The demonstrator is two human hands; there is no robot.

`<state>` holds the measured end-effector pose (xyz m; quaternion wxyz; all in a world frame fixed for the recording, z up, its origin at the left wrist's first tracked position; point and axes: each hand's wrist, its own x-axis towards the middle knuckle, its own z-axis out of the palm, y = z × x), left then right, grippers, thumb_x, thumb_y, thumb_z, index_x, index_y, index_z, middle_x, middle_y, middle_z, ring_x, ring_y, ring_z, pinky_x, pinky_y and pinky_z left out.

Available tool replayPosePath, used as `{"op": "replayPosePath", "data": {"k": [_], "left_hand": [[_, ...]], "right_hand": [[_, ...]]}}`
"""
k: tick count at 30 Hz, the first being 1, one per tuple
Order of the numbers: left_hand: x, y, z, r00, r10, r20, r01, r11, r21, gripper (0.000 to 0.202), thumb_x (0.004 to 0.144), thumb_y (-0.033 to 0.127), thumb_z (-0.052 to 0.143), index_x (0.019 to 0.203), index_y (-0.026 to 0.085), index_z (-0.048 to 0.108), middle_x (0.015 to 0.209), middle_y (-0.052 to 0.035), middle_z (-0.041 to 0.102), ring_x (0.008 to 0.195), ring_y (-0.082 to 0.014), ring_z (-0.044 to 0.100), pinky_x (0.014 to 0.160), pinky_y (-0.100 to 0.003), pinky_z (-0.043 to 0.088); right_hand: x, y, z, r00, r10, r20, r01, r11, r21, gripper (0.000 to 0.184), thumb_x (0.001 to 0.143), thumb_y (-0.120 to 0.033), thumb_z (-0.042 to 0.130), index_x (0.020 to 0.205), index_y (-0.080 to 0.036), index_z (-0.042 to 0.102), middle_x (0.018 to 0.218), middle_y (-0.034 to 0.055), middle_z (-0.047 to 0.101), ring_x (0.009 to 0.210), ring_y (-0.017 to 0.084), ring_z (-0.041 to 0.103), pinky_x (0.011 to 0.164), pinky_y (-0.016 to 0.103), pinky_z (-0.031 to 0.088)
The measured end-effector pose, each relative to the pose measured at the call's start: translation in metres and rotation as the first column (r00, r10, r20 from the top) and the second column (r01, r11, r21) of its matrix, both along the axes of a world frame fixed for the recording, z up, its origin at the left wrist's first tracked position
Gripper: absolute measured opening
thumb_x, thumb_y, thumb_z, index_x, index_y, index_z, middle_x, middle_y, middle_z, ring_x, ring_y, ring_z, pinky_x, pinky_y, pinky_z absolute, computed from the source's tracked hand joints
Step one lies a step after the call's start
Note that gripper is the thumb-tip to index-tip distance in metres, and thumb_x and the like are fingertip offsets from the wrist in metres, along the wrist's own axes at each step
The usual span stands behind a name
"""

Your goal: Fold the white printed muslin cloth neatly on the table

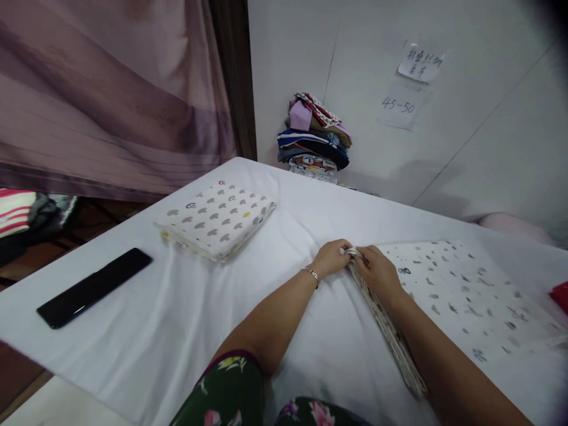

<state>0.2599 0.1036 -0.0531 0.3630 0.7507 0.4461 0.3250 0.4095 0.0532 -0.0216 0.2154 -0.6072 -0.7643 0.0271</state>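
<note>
My left hand (pixel 332 258) and my right hand (pixel 379 275) are close together over the white table. Both are closed, pinching the far end of a narrow, layered strip of folded cloth (pixel 393 337). That strip runs down toward my body, partly behind my right forearm. To its right a white cloth with small grey and dark prints (pixel 465 290) lies flat; my right arm hides where the two meet, so I cannot tell if they are one piece. Left of my hands sits a neatly folded white cloth with grey mouse-head prints (pixel 224 216).
A long black glossy object (pixel 95 288) lies near the left edge of the white-covered table (pixel 177 337). Folded clothes (pixel 313 139) are piled past the far edge, by the wall. A pinkish curtain (pixel 110 89) hangs at left. Something red (pixel 561 296) shows at far right.
</note>
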Motion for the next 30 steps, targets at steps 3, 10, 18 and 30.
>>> {"op": "replayPosePath", "data": {"k": [3, 10, 18, 30], "left_hand": [[-0.002, 0.001, 0.0, 0.998, -0.041, 0.043, 0.043, 0.999, -0.028, 0.027, 0.075, 0.026, 0.051, 0.097, 0.022, 0.065, 0.091, 0.002, 0.067, 0.072, -0.0116, 0.056, 0.07, -0.022, 0.044], [-0.003, 0.003, -0.001, 0.997, -0.042, 0.066, 0.043, 0.999, -0.002, 0.025, 0.078, 0.026, 0.048, 0.093, 0.022, 0.067, 0.089, 0.0024, 0.067, 0.074, -0.0112, 0.056, 0.071, -0.021, 0.042], [0.0, -0.004, 0.009, 0.99, 0.133, -0.038, -0.131, 0.99, 0.057, 0.016, 0.076, 0.029, 0.054, 0.088, 0.021, 0.06, 0.088, 0.0008, 0.064, 0.073, -0.012, 0.054, 0.069, -0.022, 0.041], [0.009, -0.017, 0.007, 0.972, 0.185, 0.144, -0.123, 0.925, -0.36, 0.022, 0.073, 0.029, 0.049, 0.06, 0.017, 0.06, 0.057, 0.0023, 0.057, 0.054, -0.0097, 0.048, 0.053, -0.021, 0.035]], "right_hand": [[0.0, -0.001, 0.001, 1.0, -0.002, -0.011, 0.002, 1.0, 0.005, 0.025, 0.084, -0.027, 0.045, 0.104, -0.024, 0.06, 0.092, 0.0032, 0.057, 0.081, 0.016, 0.054, 0.065, 0.025, 0.04], [0.001, -0.001, 0.002, 0.996, 0.014, -0.087, -0.017, 0.999, -0.036, 0.024, 0.086, -0.031, 0.046, 0.102, -0.024, 0.061, 0.092, 0.0034, 0.057, 0.081, 0.017, 0.055, 0.066, 0.026, 0.042], [0.01, 0.009, -0.005, 0.982, 0.035, -0.187, -0.045, 0.998, -0.051, 0.026, 0.088, -0.034, 0.044, 0.1, -0.022, 0.063, 0.091, 0.0034, 0.059, 0.079, 0.015, 0.055, 0.068, 0.027, 0.043], [0.018, 0.009, -0.012, 0.993, 0.049, -0.107, -0.055, 0.997, -0.056, 0.025, 0.086, -0.034, 0.045, 0.094, -0.02, 0.064, 0.082, 0.0043, 0.061, 0.078, 0.018, 0.054, 0.069, 0.028, 0.041]]}}
